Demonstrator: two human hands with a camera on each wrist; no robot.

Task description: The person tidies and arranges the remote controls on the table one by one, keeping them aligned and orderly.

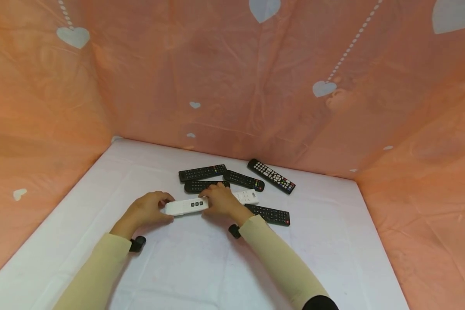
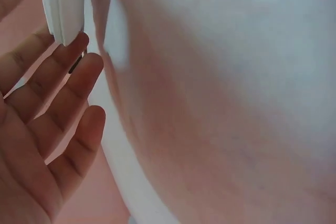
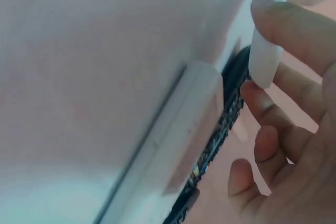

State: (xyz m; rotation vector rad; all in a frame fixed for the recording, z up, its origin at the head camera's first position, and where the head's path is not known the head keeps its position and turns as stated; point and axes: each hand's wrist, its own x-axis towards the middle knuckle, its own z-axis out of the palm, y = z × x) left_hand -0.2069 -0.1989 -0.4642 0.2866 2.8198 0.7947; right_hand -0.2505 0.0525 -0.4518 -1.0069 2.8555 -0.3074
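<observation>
Since the left hand (image 1: pixel 150 209) and right hand (image 1: pixel 221 201) pinch opposite ends of the white remote control (image 1: pixel 184 207), lower left of frame centre, its buttons (image 1: pixel 196 204) lie uncovered.

White three-button remote (image 1: pixel 186 206), face up, above the table (image 1: pixel 178 271)

left sleeve (image 1: pixel 94 269): we're wearing plain pale yellow
right sleeve (image 1: pixel 283 260): we're wearing matching yellow
wrist devices (image 1: pixel 138 244): we're wearing small, black

- Held remote (image 1: pixel 186 206) between left hand (image 1: pixel 149 209) and right hand (image 1: pixel 221 201)
- Three clustered remotes (image 1: pixel 243 180) behind it
- Rearmost remote (image 1: pixel 271 176) near back wall (image 1: pixel 232 99)
- Two table remotes (image 1: pixel 272 215) right of right hand
</observation>
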